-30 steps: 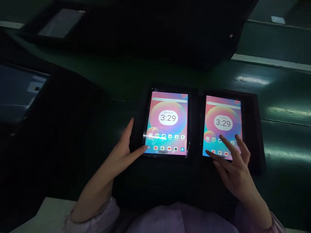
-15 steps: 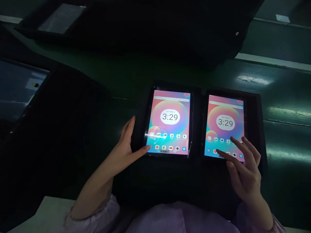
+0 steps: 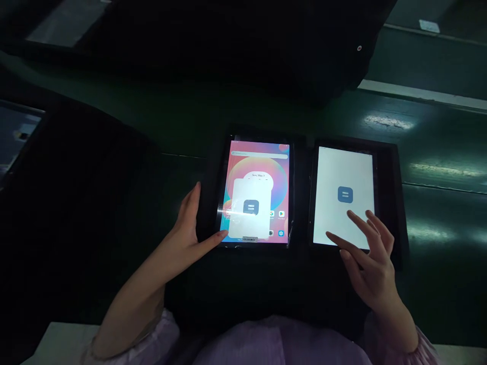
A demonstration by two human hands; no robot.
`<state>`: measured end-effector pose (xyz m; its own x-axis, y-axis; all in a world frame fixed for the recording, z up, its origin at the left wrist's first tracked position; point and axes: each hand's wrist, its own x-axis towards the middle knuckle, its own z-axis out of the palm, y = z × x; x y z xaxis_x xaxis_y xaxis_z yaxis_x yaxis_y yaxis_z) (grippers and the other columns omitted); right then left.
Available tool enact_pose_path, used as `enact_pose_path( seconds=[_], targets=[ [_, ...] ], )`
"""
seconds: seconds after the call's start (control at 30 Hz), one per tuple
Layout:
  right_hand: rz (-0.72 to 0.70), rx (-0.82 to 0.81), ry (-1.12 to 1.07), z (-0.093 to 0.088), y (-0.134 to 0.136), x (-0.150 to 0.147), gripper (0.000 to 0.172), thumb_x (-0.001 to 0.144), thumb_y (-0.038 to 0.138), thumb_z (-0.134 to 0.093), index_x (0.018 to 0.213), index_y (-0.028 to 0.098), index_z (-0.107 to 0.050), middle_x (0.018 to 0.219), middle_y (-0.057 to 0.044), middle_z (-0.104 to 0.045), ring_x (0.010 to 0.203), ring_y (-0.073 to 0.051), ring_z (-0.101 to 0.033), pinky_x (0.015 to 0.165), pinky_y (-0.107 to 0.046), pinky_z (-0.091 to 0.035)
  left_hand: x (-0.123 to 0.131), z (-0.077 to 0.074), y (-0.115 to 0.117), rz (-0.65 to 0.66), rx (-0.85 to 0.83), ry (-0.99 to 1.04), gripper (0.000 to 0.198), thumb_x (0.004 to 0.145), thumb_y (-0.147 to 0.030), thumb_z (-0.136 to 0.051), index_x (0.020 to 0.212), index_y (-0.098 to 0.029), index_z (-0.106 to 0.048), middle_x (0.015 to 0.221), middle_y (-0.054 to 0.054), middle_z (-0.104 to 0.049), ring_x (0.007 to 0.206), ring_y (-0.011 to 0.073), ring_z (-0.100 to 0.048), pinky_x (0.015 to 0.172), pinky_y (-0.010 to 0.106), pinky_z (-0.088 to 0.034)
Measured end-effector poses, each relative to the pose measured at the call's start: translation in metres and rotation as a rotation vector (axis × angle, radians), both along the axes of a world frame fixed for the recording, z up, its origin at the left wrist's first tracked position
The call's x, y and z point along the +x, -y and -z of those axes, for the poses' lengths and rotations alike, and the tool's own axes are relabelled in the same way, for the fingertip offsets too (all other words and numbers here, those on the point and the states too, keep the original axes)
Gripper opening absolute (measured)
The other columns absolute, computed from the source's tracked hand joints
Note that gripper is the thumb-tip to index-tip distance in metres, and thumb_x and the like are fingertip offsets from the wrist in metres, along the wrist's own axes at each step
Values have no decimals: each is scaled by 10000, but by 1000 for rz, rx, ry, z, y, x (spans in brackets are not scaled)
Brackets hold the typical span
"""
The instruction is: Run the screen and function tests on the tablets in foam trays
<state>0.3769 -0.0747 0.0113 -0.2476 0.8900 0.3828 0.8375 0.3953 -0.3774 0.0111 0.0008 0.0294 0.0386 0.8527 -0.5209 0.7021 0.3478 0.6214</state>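
Two lit tablets lie side by side in front of me on dark backing. On the left tablet (image 3: 279,195), a white app window with a grey-blue icon covers part of a pink and blue home screen. A small barcode label sits at its bottom edge. The right tablet (image 3: 335,170) shows a white screen with the same icon in the middle. My left hand (image 3: 190,230) is open beside the left tablet, its thumb at the lower left corner of the screen. My right hand (image 3: 371,258) is open over the lower part of the right tablet, fingers spread, index fingertip at the glass.
Another dark-screened tablet (image 3: 17,134) lies at the far left, and a further screen (image 3: 68,23) is at the upper left. Black cloth (image 3: 228,50) hangs across the back. The green tabletop (image 3: 445,218) reflects light at the right.
Both tablets showed the home screen with a 3:29 clock. Now the right one is fully white with an icon, and a white window covers part of the left. The view has shifted slightly.
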Motion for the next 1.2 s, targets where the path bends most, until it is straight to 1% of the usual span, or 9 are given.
enact_pose_path(
  seconds=[0.2,0.33,0.47,0.57,0.7,0.83,0.97,1.1,1.2],
  targets=[
    [7,24,-29,2,0,1,280,1037,146,-589,1201,285,-767,1706,39,-431,1602,-350,-346,1252,-564,-377,2,-4,0,4,-27,-30,1285,802,-684,-647,1710,-222,135,1822,189,118,1660,444,110,1269,735,-200],
    [74,67,-43,-4,-3,9,290,1049,172,-574,1201,304,-782,1641,7,-519,1558,-366,-415,1184,-586,-449,-1,-4,-1,-68,-14,32,1276,773,-679,-706,1732,-241,12,1835,160,37,1668,449,23,1272,708,-245],
    [304,84,54,-19,-22,29,262,1073,285,-565,1087,276,-826,1483,-80,-661,1477,-410,-504,1066,-619,-529,5,-5,-4,-292,94,177,1009,831,-581,-715,1696,-271,-299,1809,105,-239,1648,409,-236,1294,623,-292],
    [386,79,102,-22,-44,42,329,1076,377,-564,948,269,-847,1398,-92,-716,1439,-434,-535,1014,-629,-554,19,-11,-9,-505,134,227,746,907,-459,-704,1610,-340,-484,1692,53,-492,1550,339,-463,1289,587,-339],
    [373,110,101,-10,-66,43,374,1090,393,-518,1009,261,-858,1498,-104,-648,1508,-450,-448,1112,-695,-478,34,-14,-16,-708,196,224,521,920,-371,-709,1438,-406,-674,1560,-25,-640,1469,295,-563,1283,537,-383],
    [377,84,79,0,-69,37,340,1084,358,-519,1115,281,-849,1636,-76,-515,1596,-460,-292,1172,-726,-408,31,-4,-25,-841,238,196,423,892,-388,-692,1308,-389,-768,1369,-15,-761,1317,318,-678,1241,580,-440],
    [367,36,104,1,-66,41,351,1083,367,-512,1121,282,-850,1668,-56,-478,1624,-472,-223,1205,-769,-347,25,6,-32,-872,243,159,402,845,-404,-698,1234,-410,-799,1270,-20,-789,1254,337,-703,1201,630,-467],
    [465,100,84,3,-66,45,357,1086,371,-514,1071,277,-858,1600,-75,-563,1605,-458,-287,1208,-768,-348,26,6,-37,-885,259,147,426,814,-390,-692,1224,-384,-806,1225,-16,-800,1236,339,-708,1183,610,-487],
    [422,102,70,4,-66,43,320,1078,335,-537,1099,288,-853,1608,-70,-552,1607,-454,-290,1209,-765,-354,27,6,-39,-893,256,142,404,831,-378,-693,1218,-365,-809,1225,-14,-804,1224,338,-712,1169,600,-504]
  ],
)
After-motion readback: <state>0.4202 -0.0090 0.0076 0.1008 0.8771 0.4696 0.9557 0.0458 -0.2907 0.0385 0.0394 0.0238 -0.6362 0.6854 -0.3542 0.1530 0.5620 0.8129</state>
